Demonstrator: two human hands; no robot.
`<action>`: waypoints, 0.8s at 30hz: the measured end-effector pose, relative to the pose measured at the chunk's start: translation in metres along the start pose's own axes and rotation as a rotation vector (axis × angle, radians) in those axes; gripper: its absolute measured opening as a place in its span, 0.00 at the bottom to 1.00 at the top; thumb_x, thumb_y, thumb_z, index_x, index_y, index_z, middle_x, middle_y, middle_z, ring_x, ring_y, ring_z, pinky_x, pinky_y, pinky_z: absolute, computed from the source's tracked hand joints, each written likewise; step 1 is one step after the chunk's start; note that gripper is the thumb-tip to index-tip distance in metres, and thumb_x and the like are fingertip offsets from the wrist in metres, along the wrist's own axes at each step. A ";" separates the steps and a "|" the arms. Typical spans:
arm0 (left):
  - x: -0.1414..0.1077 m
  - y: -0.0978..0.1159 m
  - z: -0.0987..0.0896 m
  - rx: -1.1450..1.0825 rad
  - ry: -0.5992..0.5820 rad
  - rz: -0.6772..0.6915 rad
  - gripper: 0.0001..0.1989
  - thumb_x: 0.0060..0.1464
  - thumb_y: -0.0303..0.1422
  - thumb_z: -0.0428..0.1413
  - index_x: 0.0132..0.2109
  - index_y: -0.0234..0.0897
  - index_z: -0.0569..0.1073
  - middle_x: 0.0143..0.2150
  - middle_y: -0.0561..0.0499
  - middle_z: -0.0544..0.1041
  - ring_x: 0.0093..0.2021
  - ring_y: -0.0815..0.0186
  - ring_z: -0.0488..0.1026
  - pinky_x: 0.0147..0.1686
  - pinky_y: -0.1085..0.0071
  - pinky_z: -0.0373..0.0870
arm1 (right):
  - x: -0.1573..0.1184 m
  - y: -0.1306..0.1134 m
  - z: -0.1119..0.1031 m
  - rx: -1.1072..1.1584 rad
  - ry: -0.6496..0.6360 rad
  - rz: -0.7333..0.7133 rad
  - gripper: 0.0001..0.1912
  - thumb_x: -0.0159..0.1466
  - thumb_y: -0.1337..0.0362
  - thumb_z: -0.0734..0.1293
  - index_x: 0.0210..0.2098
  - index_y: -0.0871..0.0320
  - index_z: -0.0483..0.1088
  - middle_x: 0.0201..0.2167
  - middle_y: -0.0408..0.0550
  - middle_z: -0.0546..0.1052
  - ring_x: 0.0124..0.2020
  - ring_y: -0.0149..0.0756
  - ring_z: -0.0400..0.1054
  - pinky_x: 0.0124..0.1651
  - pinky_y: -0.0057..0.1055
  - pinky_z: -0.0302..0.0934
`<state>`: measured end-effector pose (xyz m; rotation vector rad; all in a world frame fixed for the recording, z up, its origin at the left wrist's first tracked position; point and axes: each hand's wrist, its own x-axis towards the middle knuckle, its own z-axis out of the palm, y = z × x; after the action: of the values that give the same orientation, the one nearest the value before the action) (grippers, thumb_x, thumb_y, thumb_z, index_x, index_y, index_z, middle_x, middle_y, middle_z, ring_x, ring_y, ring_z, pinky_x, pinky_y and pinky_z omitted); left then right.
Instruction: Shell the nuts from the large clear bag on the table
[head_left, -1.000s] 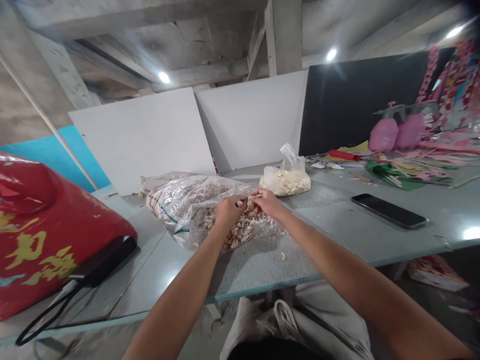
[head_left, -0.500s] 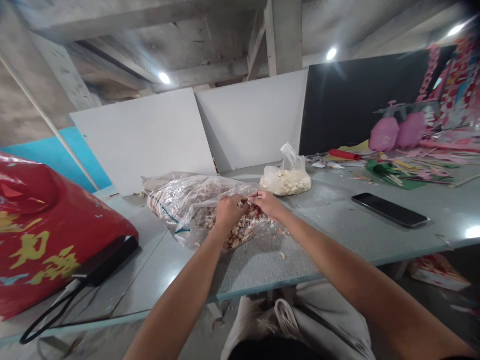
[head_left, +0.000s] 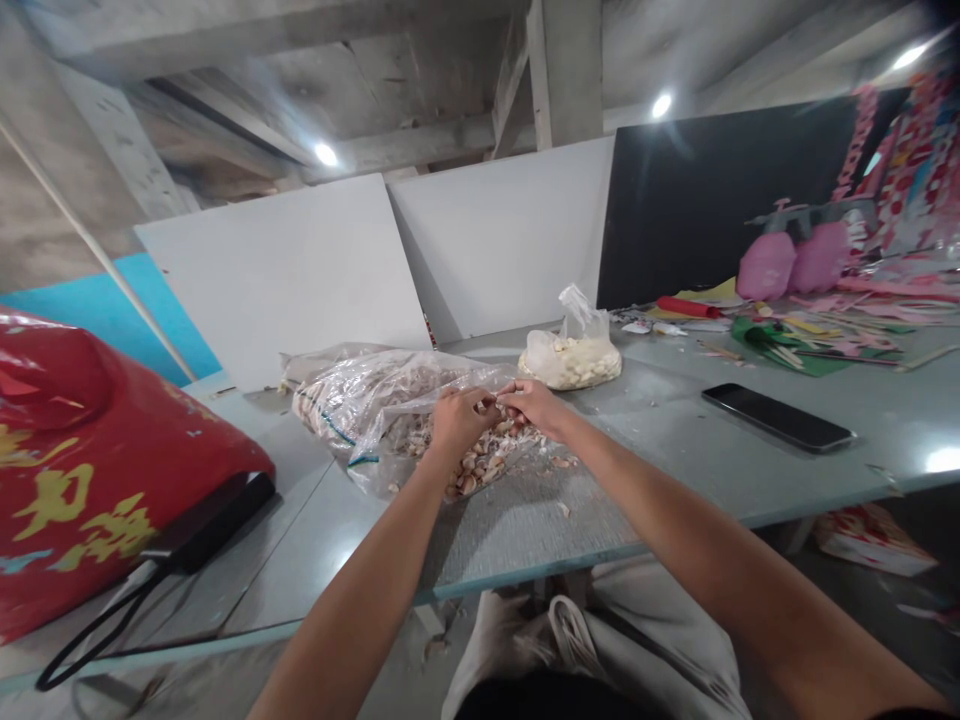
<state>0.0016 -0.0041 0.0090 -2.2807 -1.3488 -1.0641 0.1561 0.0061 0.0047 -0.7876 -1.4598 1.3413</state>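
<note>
Grey tabletop (head_left: 517,535), tan papery garlic cloves (head_left: 472,474) beneath both hands (head_left: 456,420), grip impossible to tell.

Ceiling lamps (head_left: 661,105): small, blown-out, kinda flared
Concrete ceiling (head_left: 435,85): pretty dim
Tabletop (head_left: 649,430): hot glare spots, left and far right
Clear bag (head_left: 360,400): crinkly shine
Loose pile (head_left: 476,468): mushy detail
Edges: wide-angle stretch, dark top-right corner

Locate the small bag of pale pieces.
In the head view, the small bag of pale pieces sits on the table right of centre, just beyond the right hand, in front of the white board.
</note>
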 end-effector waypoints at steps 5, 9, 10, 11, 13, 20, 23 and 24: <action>0.001 0.003 0.000 0.030 0.006 -0.006 0.08 0.46 0.31 0.54 0.34 0.40 0.77 0.31 0.52 0.78 0.33 0.66 0.71 0.42 0.69 0.59 | 0.000 0.000 -0.001 0.003 -0.018 -0.016 0.08 0.53 0.64 0.67 0.29 0.60 0.64 0.13 0.34 0.63 0.11 0.21 0.52 0.16 0.24 0.61; 0.003 0.003 0.001 0.055 0.043 -0.007 0.07 0.48 0.33 0.53 0.32 0.39 0.76 0.30 0.51 0.77 0.31 0.65 0.71 0.42 0.68 0.58 | 0.000 -0.001 0.002 0.006 -0.007 -0.067 0.09 0.54 0.64 0.67 0.30 0.59 0.62 0.11 0.33 0.61 0.11 0.21 0.52 0.16 0.24 0.62; 0.004 0.003 0.001 0.058 0.051 -0.010 0.07 0.48 0.33 0.53 0.31 0.39 0.76 0.30 0.51 0.77 0.31 0.65 0.71 0.42 0.68 0.58 | 0.000 -0.002 0.002 0.007 0.000 -0.072 0.09 0.54 0.64 0.67 0.30 0.59 0.62 0.11 0.33 0.61 0.11 0.21 0.52 0.16 0.24 0.62; 0.004 0.003 0.001 0.060 0.055 -0.014 0.06 0.48 0.33 0.54 0.31 0.39 0.75 0.30 0.51 0.77 0.31 0.65 0.71 0.41 0.68 0.58 | 0.001 -0.002 0.003 0.010 0.006 -0.071 0.09 0.54 0.64 0.67 0.30 0.59 0.62 0.11 0.33 0.61 0.11 0.22 0.53 0.16 0.24 0.62; 0.006 0.004 0.001 0.069 0.059 -0.019 0.06 0.48 0.33 0.54 0.31 0.39 0.75 0.29 0.51 0.77 0.31 0.65 0.71 0.41 0.68 0.57 | 0.002 -0.002 0.002 0.016 0.021 -0.064 0.10 0.53 0.63 0.67 0.31 0.59 0.62 0.12 0.33 0.62 0.12 0.22 0.54 0.16 0.24 0.62; 0.009 0.008 0.000 0.070 0.097 -0.053 0.07 0.48 0.34 0.53 0.29 0.38 0.75 0.28 0.50 0.76 0.30 0.65 0.70 0.39 0.68 0.58 | 0.011 0.007 -0.003 -0.146 0.048 -0.169 0.09 0.57 0.62 0.64 0.35 0.59 0.63 0.14 0.35 0.64 0.12 0.23 0.57 0.19 0.24 0.61; 0.007 0.007 0.000 -0.050 0.090 -0.131 0.08 0.48 0.35 0.53 0.28 0.37 0.75 0.24 0.52 0.74 0.27 0.67 0.69 0.33 0.71 0.59 | 0.009 0.007 -0.005 -0.406 0.033 -0.315 0.11 0.60 0.61 0.61 0.42 0.59 0.65 0.19 0.40 0.70 0.17 0.26 0.63 0.23 0.24 0.60; 0.006 0.006 0.001 -0.104 0.088 -0.176 0.08 0.47 0.35 0.53 0.28 0.37 0.75 0.23 0.52 0.74 0.25 0.68 0.68 0.30 0.73 0.58 | 0.007 0.005 -0.005 -0.498 0.024 -0.372 0.12 0.61 0.61 0.60 0.43 0.58 0.66 0.22 0.42 0.72 0.19 0.27 0.65 0.26 0.25 0.60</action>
<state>0.0088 -0.0029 0.0138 -2.1894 -1.5142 -1.3035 0.1576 0.0148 0.0011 -0.7856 -1.8439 0.6930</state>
